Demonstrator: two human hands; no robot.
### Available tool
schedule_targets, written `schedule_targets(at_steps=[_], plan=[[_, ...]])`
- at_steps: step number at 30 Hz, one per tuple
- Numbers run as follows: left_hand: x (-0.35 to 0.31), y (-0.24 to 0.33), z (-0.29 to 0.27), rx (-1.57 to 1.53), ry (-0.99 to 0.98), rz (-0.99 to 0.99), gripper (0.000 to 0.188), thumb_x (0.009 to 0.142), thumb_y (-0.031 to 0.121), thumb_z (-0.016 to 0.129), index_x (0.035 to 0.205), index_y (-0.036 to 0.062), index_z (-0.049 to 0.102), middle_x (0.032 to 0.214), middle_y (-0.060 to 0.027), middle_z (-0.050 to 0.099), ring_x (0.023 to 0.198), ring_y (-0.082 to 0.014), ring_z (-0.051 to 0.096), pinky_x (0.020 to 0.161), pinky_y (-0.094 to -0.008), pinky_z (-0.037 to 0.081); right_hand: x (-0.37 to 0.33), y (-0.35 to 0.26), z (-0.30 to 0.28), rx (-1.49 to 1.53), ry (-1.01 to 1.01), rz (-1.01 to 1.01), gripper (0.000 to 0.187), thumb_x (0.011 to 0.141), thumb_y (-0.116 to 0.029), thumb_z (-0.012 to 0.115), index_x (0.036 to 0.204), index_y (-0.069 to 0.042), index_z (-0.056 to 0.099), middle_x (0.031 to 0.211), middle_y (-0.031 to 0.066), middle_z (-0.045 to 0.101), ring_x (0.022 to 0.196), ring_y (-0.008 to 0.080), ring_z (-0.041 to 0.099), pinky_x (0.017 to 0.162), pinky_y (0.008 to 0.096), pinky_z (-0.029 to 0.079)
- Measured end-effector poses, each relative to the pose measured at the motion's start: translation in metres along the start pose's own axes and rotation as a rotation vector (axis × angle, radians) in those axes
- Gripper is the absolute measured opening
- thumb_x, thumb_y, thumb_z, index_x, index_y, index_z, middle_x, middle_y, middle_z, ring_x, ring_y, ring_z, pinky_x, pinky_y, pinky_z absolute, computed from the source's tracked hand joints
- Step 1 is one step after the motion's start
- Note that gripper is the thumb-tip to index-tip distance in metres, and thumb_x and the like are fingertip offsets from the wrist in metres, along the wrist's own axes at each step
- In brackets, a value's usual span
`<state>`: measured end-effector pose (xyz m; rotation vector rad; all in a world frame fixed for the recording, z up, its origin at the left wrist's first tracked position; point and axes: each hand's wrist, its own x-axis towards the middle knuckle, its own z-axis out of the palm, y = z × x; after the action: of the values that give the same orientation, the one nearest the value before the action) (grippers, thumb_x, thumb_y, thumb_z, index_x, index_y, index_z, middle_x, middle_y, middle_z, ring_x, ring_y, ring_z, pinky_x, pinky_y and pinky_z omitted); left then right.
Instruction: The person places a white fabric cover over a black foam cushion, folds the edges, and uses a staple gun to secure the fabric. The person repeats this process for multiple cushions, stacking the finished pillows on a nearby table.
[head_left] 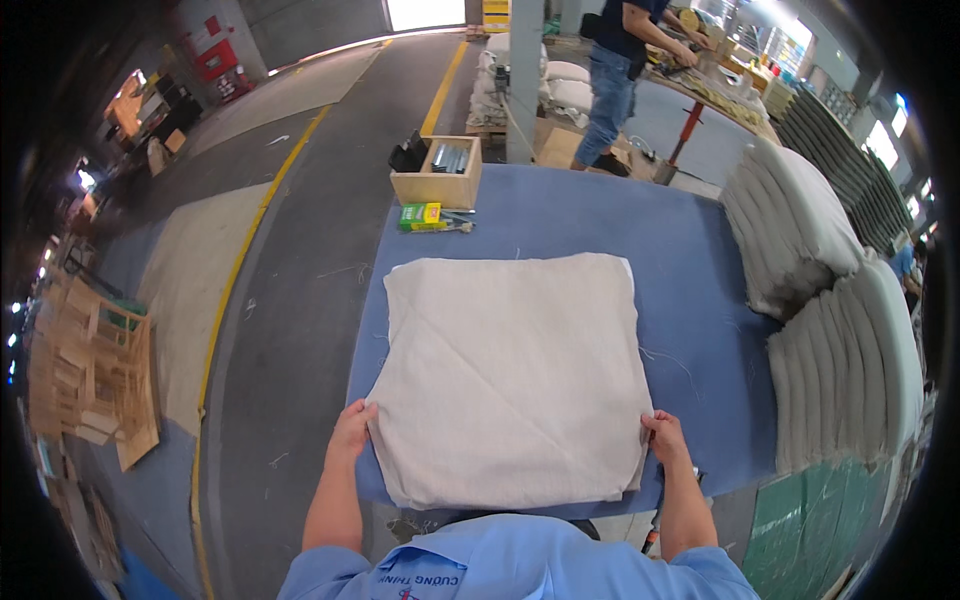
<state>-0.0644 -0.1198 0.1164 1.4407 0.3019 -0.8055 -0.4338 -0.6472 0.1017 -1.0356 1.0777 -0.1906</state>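
- The left hand (352, 432) pinches the left side of the big pale cloth (510, 380), near its lower corner.
- The right hand (666, 436) pinches the right side the same way, so the two hands are well apart.
- The cloth lies on the blue table (700, 250), right in front of the person.
- A wooden box (435, 190) sits at the far left corner.
- Puffy pale pads (835, 370) stand stacked on the right.
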Motion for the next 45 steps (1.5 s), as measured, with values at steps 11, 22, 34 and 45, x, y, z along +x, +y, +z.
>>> schedule_targets(at_steps=[11, 22, 34, 45], plan=[[0.114, 0.088, 0.058, -0.067, 0.079, 0.058, 0.051, 0.104, 0.027, 0.069, 0.143, -0.0026, 0.056, 0.140, -0.0150, 0.066, 0.128, -0.0303, 0.064, 0.108, -0.0498, 0.052, 0.109, -0.090, 0.071, 0.003, 0.098, -0.131, 0.044, 0.099, -0.021, 0.075, 0.133, 0.004, 0.063, 0.129, 0.0149, 0.070, 0.118, 0.0269, 0.067, 0.102, 0.0428, 0.053], [0.185, 0.129, 0.085, 0.069, 0.119, 0.222, 0.048, 0.101, 0.029, 0.072, 0.137, -0.0028, 0.062, 0.134, -0.0163, 0.069, 0.122, -0.0285, 0.066, 0.104, -0.0448, 0.053, 0.174, -0.130, 0.098, -0.081, 0.246, -0.169, 0.051, 0.100, -0.022, 0.073, 0.138, 0.007, 0.058, 0.132, 0.0180, 0.068, 0.119, 0.0290, 0.066, 0.103, 0.0411, 0.051], [0.216, 0.121, 0.088, 0.268, 0.220, 0.245, 0.053, 0.103, 0.036, 0.069, 0.138, -0.0023, 0.061, 0.132, -0.0131, 0.068, 0.118, -0.0236, 0.065, 0.099, -0.0399, 0.053, 0.189, -0.116, 0.083, -0.238, 0.321, -0.155, 0.040, 0.098, -0.034, 0.075, 0.123, -0.003, 0.073, 0.107, 0.0055, 0.072, 0.096, 0.0182, 0.064, 0.087, 0.0357, 0.051], [0.031, -0.015, 0.015, 0.186, -0.110, -0.221, 0.031, 0.105, 0.021, 0.065, 0.132, 0.0052, 0.065, 0.122, -0.0060, 0.075, 0.107, -0.0197, 0.071, 0.086, -0.0341, 0.058, -0.015, 0.030, -0.009, -0.329, 0.081, 0.088, 0.021, 0.099, -0.028, 0.074, 0.101, -0.007, 0.072, 0.087, -0.0029, 0.069, 0.077, 0.0122, 0.062, 0.071, 0.0300, 0.051]])
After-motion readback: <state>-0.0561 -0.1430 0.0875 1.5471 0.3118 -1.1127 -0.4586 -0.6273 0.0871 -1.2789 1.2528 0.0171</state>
